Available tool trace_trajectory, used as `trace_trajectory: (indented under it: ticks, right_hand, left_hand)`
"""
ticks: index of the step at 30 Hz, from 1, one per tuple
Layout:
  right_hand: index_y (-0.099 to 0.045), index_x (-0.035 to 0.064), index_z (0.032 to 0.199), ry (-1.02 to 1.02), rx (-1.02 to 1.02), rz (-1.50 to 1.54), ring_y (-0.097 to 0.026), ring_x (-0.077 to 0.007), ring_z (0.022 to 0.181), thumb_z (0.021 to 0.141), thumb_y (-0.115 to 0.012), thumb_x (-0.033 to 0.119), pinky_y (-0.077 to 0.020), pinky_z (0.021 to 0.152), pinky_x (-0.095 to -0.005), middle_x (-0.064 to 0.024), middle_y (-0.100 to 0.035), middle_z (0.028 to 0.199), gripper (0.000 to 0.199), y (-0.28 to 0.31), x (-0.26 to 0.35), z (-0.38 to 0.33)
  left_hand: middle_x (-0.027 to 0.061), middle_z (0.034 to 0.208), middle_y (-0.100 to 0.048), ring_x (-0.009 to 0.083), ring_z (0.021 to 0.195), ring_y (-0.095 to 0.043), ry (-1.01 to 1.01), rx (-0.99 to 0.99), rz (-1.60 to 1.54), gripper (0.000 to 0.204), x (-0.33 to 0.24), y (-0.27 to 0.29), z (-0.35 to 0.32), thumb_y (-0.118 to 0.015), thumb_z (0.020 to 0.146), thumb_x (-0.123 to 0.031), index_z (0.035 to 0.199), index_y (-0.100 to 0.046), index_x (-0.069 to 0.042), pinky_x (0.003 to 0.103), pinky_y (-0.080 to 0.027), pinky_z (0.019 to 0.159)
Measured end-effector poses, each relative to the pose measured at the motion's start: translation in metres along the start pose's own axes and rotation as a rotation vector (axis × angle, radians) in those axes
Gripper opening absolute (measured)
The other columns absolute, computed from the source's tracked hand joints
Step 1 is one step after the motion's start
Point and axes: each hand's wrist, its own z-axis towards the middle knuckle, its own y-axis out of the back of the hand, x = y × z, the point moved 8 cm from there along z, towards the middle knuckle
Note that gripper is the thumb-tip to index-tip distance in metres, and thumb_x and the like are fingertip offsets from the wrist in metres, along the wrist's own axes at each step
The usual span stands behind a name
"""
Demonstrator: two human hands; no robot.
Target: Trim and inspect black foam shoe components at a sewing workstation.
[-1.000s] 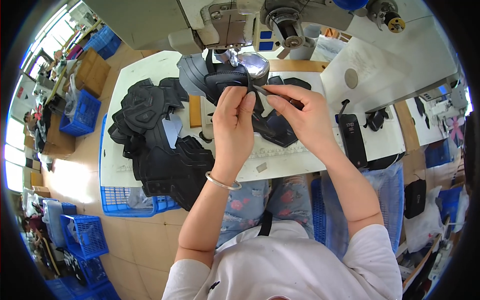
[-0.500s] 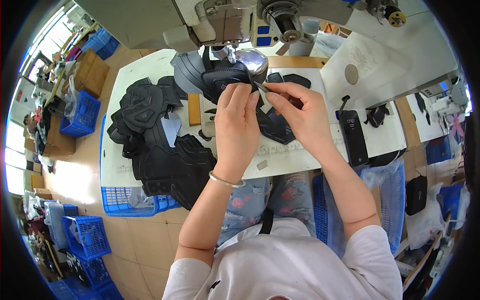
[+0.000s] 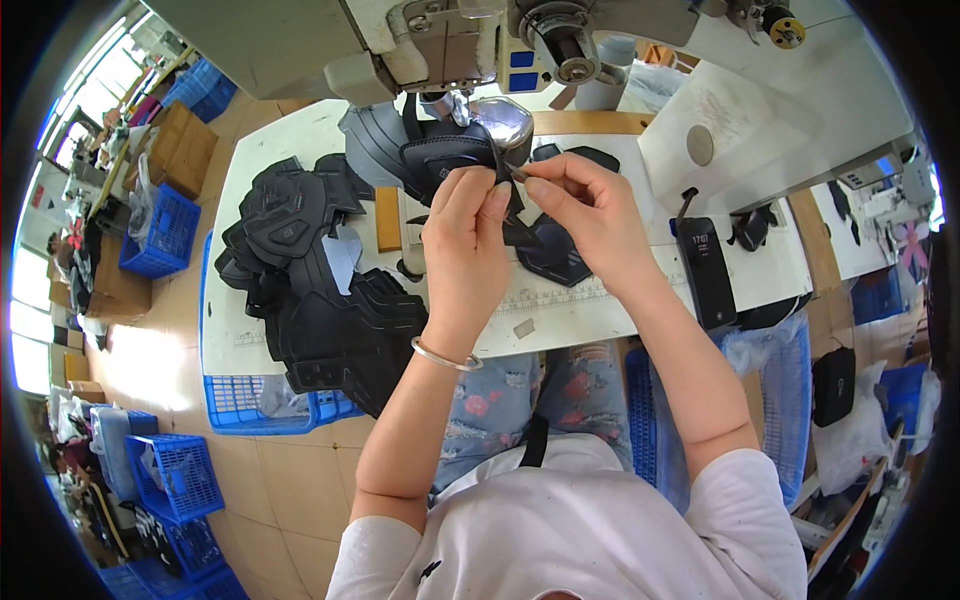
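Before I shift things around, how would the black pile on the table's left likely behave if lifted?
The black pile would probably slide apart, since its pieces overlap unevenly. They look thin, so they may flex. Its near end could droop, as it overhangs the table.

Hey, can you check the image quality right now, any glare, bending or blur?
Head view: windows at left blown out; white glare on the floor; highlights on the shiny metal part; lens curves the table's front edge; corners black; left hand and right hand look fairly sharp.
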Motion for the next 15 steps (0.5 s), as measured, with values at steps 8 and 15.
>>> trace_trajectory:
  ticks: [8,15]
  right_hand:
    - [-0.069,-0.0001,0.105,-0.047,0.003,-0.022,-0.042,-0.0042,0.063,0.091,-0.068,0.022,-0.0348,0.056,-0.0236,0.0026,-0.050,0.066,0.027,-0.001,-0.002,-0.005]
    - [-0.069,0.0009,0.105,0.003,-0.061,-0.155,-0.050,-0.0098,0.065,0.089,-0.069,0.022,-0.0417,0.061,-0.0270,-0.0040,-0.061,0.072,0.027,0.000,0.008,-0.008]
  left_hand:
    - [0.0123,0.086,-0.055,0.0257,0.071,-0.052,0.055,-0.008,-0.046,0.006,0.007,-0.002,0.000,-0.057,0.094,-0.002,0.094,-0.056,0.004,0.032,-0.044,0.065]
    - [0.0132,0.094,-0.060,0.0322,0.085,-0.056,-0.087,-0.005,0.236,0.007,-0.012,-0.001,-0.001,-0.060,0.090,-0.004,0.094,-0.059,0.002,0.039,-0.047,0.071]
